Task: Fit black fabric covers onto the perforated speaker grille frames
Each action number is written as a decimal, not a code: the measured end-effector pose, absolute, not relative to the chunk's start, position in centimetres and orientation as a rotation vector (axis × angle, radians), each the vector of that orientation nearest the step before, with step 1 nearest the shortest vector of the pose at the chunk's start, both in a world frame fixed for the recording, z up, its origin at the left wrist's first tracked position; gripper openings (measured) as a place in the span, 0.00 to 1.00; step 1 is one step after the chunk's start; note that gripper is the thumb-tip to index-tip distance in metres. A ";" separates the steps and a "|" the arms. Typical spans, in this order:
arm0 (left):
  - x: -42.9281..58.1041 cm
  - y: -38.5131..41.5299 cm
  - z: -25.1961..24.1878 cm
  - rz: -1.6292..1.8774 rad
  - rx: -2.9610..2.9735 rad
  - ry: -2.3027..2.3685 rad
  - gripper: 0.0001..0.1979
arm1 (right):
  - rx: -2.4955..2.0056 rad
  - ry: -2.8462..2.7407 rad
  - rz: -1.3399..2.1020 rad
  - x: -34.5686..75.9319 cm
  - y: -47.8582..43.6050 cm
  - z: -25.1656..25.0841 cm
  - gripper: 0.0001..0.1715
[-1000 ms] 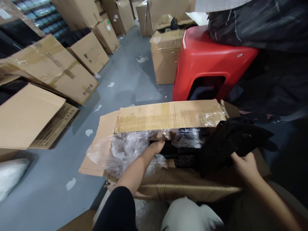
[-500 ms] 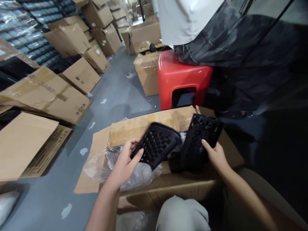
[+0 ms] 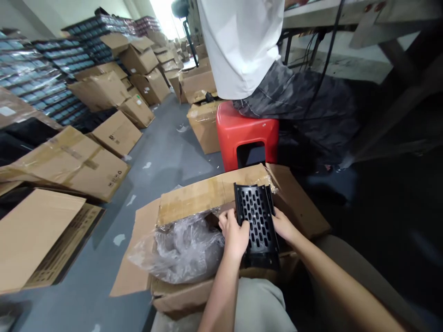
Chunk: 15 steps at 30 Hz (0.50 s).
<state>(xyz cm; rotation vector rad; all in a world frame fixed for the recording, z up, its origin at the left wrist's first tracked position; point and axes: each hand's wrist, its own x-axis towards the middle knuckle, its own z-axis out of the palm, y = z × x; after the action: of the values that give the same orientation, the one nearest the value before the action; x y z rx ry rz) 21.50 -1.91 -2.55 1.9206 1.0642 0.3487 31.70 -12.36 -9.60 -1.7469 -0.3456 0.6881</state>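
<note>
Between my hands is a black plastic panel (image 3: 256,216) with rows of oblong slots, standing tilted over the open cardboard box (image 3: 190,198). Another black piece seems to lie behind it, but most of that is hidden. My left hand (image 3: 236,233) grips the panel's left edge, thumb on the front. My right hand (image 3: 283,225) holds its right edge, with the fingertips partly hidden. Left of the panel, a crumpled clear plastic bag (image 3: 188,249) bulges from the box.
A person in a white shirt (image 3: 242,46) sits on a red plastic stool (image 3: 226,127) just beyond the box. Cardboard cartons (image 3: 74,159) line the left side. Wrapped stacks (image 3: 51,69) stand behind them. A table frame (image 3: 367,27) is at upper right.
The two black panels, held apart before, are now together in front of me. My left hand has moved right with its panel. My view has tilted up somewhat.
</note>
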 end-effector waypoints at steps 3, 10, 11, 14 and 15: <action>20.2 -1.5 -2.7 0.079 1.477 0.866 0.27 | -1.668 -0.386 0.711 31.3 -12.7 -8.6 0.25; 19.2 -2.4 -2.2 -0.094 0.993 0.766 0.29 | -1.549 -0.305 0.842 30.7 -13.9 -6.0 0.41; 19.5 -2.8 -1.9 -0.084 1.003 0.778 0.28 | -1.477 -0.281 0.894 30.7 -14.3 -5.1 0.43; 20.7 -3.7 -1.0 -0.050 1.109 0.774 0.25 | -1.176 -0.227 1.058 30.7 -16.0 -1.6 0.47; 21.1 -3.8 -0.7 -0.044 1.162 0.749 0.24 | -1.088 -0.231 1.069 30.7 -16.7 -0.2 0.46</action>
<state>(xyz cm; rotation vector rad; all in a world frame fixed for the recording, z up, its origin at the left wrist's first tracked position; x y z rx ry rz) 21.07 -3.83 -0.70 1.1622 0.7493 -0.0439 30.72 -16.75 -0.18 -1.0878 -0.2309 1.0695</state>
